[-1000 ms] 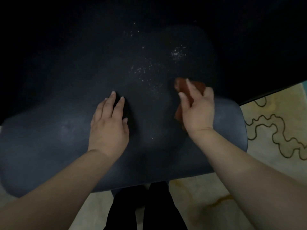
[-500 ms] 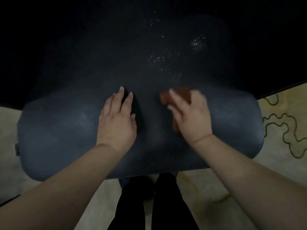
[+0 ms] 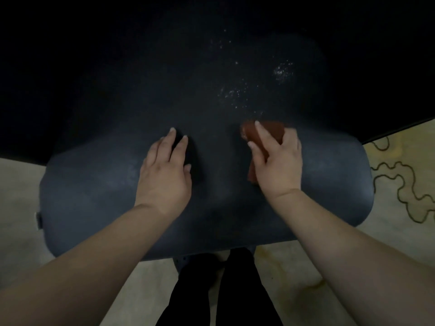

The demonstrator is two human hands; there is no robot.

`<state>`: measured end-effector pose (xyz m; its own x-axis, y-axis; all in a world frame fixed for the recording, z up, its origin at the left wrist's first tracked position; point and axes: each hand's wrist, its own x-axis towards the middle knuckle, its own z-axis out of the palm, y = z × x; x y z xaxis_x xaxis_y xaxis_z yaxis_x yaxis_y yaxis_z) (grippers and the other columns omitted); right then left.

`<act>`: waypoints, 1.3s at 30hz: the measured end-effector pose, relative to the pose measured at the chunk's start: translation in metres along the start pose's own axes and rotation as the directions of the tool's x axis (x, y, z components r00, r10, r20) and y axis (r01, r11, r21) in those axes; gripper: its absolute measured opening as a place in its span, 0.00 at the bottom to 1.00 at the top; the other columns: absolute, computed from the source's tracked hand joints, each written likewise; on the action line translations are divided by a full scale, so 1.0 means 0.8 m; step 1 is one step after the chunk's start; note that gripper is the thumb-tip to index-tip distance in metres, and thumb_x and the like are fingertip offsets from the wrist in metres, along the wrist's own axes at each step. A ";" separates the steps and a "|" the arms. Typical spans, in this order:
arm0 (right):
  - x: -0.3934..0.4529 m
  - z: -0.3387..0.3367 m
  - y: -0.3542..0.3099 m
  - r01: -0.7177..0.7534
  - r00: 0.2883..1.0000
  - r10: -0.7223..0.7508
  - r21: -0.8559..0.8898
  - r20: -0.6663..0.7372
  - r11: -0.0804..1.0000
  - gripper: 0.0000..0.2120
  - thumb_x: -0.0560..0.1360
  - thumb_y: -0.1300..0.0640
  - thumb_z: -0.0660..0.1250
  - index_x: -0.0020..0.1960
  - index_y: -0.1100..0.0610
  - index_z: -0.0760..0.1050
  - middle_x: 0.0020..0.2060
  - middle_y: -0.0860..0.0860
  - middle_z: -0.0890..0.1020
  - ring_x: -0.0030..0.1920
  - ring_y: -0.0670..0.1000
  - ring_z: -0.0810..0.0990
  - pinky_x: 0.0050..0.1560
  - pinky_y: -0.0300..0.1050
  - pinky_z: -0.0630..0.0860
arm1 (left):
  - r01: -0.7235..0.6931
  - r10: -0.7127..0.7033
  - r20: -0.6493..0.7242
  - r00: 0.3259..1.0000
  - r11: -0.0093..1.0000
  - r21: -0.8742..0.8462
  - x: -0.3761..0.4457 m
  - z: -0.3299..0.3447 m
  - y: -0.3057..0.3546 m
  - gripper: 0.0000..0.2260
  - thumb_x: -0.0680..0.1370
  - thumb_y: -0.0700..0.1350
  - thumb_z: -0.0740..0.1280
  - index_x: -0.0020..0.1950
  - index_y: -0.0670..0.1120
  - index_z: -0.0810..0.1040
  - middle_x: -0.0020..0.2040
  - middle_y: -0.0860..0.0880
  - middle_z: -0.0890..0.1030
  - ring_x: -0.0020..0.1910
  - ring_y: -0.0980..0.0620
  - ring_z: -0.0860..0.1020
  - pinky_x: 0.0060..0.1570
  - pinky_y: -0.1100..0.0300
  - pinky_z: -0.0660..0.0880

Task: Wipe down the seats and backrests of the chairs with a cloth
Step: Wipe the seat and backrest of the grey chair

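The chair seat [image 3: 94, 196] fills most of the view, a broad dark cushion with rounded corners, seen from above. Everything else is placed from it. The left hand [image 3: 164, 175] lies flat on the middle of the seat, fingers straight and together, holding nothing; it looks to be bracing the chair. The right hand [image 3: 277, 165] is just beside it toward the seat's right half, its fingers laid over a reddish-brown cloth [image 3: 273, 130] and the thumb tucked against the cloth's near edge, so the cloth is pressed to the cushion under the palm with one end showing past the fingertips.

Beyond the cloth, toward the far side of the seat, a scatter of pale specks [image 3: 237, 92] lies on the dark surface, possibly crumbs or dust; the dim light makes it hard to say which. Past the seat's right edge a light floor [image 3: 400, 172] with a wavy dark line shows, and the person's dark trouser legs [image 3: 221, 290] stand at its near edge.

The cloth is probably light, soft and limp, so it will bunch or fold if dragged by one corner. Best to hold it as now, wadded under a flat palm with the thumb pinning an edge. The seat looks padded and slightly textured, likely giving a little under pressure and offering some drag, not slippery. The chair may shift or swivel, so a steadying hand on the cushion makes sense.
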<state>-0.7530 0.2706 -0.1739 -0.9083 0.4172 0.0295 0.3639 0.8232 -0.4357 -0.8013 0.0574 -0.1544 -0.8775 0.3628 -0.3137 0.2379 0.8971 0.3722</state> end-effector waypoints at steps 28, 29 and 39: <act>-0.047 0.009 -0.036 -0.098 0.995 0.099 -0.062 0.006 0.993 0.23 0.68 0.51 0.76 0.62 0.48 0.79 0.59 0.59 0.72 0.57 0.61 0.70 0.56 0.60 0.72 | -0.025 0.024 -0.012 1.000 1.000 -0.019 0.011 -0.010 0.006 0.24 0.80 0.45 0.60 0.77 0.46 0.61 0.78 0.46 0.54 0.76 0.44 0.52 0.74 0.47 0.55; -0.047 0.009 -0.035 -0.077 0.997 0.078 -0.058 0.010 0.995 0.22 0.68 0.55 0.77 0.61 0.49 0.80 0.57 0.59 0.72 0.56 0.61 0.71 0.56 0.60 0.73 | -0.028 0.028 -0.011 1.000 1.000 -0.013 0.012 -0.010 0.006 0.24 0.80 0.45 0.60 0.77 0.46 0.61 0.78 0.46 0.54 0.76 0.44 0.52 0.74 0.48 0.54; -0.073 -0.021 0.017 -0.282 0.959 0.276 -0.143 -0.060 0.949 0.26 0.74 0.57 0.70 0.69 0.43 0.72 0.60 0.60 0.71 0.58 0.62 0.70 0.60 0.61 0.65 | -0.023 0.022 -0.043 0.999 0.999 -0.028 0.011 -0.005 0.004 0.24 0.80 0.44 0.60 0.76 0.45 0.62 0.78 0.45 0.56 0.75 0.44 0.54 0.74 0.48 0.56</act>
<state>-0.6917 0.2638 -0.1660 -0.7582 0.6509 -0.0377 0.6312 0.7183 -0.2927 -0.8103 0.0624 -0.1523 -0.8891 0.3714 -0.2675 0.2467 0.8812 0.4033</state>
